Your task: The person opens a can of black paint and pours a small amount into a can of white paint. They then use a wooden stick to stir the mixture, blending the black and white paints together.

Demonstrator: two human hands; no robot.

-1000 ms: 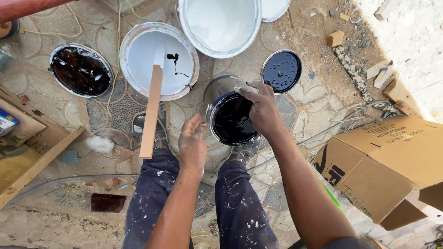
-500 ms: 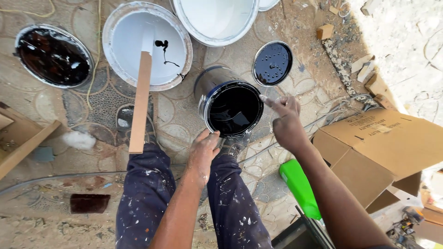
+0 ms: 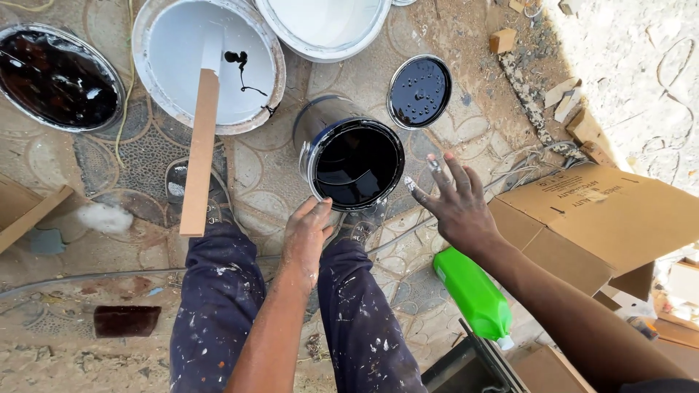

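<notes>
The open can of black paint (image 3: 354,161) stands on the patterned floor (image 3: 269,175) just in front of my knees, full almost to the rim, its surface dark and glossy. My left hand (image 3: 306,236) rests against the near edge of the can, fingers curled down over the rim; I cannot tell whether they truly grip it. My right hand (image 3: 451,204) hovers just to the right of the can, not touching it, fingers spread wide apart and holding nothing, the tips smeared with pale paint.

The can's round lid (image 3: 419,91) lies flat on the floor just beyond it, to the right, its wet black underside up. To the left of the can a large white bucket (image 3: 156,69) holds white paint with a thin black drizzle on it, and a wooden stick (image 3: 200,149) leans out of it toward my left leg. Another white bucket (image 3: 320,29) sits at the top, touching the first. Far left is a wide tub of dark liquid (image 3: 54,76).

My paint-speckled trousers (image 3: 218,298) fill the bottom. Beside my right forearm lies a green plastic bottle (image 3: 472,292), and to its right a cardboard box (image 3: 604,218) with its flaps open.
</notes>
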